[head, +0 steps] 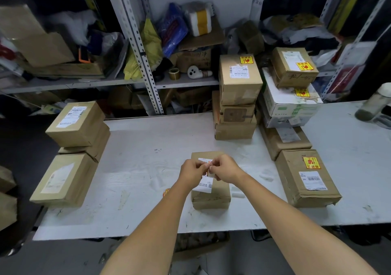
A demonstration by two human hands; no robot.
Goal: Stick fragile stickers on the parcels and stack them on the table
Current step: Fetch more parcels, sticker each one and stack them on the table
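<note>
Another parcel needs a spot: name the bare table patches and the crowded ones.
Bare: the table between the left boxes and the middle parcel; the right end, between the stickered box and the jar. Crowded: the stacks at the back right; the left hand and right hand pinch a sticker over the middle parcel.

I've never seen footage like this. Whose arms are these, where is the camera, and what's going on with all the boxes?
No machine here: these are a person's two bare arms, filmed by one wide-angle camera worn on the head, looking down at a white table. The left hand and right hand together pinch a small sticker, red and yellow at its edge, just above a brown parcel in the middle. The parcels on the left show only white shipping labels. Several of the parcels stacked on the right carry yellow fragile stickers. Behind stand cluttered metal shelves.
</note>
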